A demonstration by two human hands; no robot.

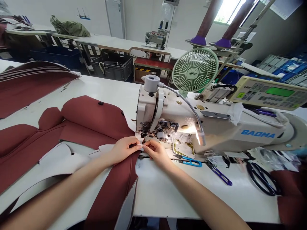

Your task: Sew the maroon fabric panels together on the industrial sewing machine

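Note:
My left hand [126, 149] and my right hand [157, 152] meet fingertip to fingertip just in front of the needle area of a white sewing machine [216, 127]. Both are closed in a pinch. Something small and whitish shows between the fingertips, too small to name. Under and beside my left hand lies a sewn maroon fabric cover [93, 118] with a pale backing. One strip of it runs below my hands and over the table's front edge. The needle itself is hidden behind metal parts.
Right of my right hand lie blue thread snips [192, 161], purple snips [222, 175] and black-handled scissors [262, 179]. A small metal tray [183, 149] sits under the machine arm. Stacked maroon panels [35, 80] lie at left. A green fan [195, 69] stands behind the machine.

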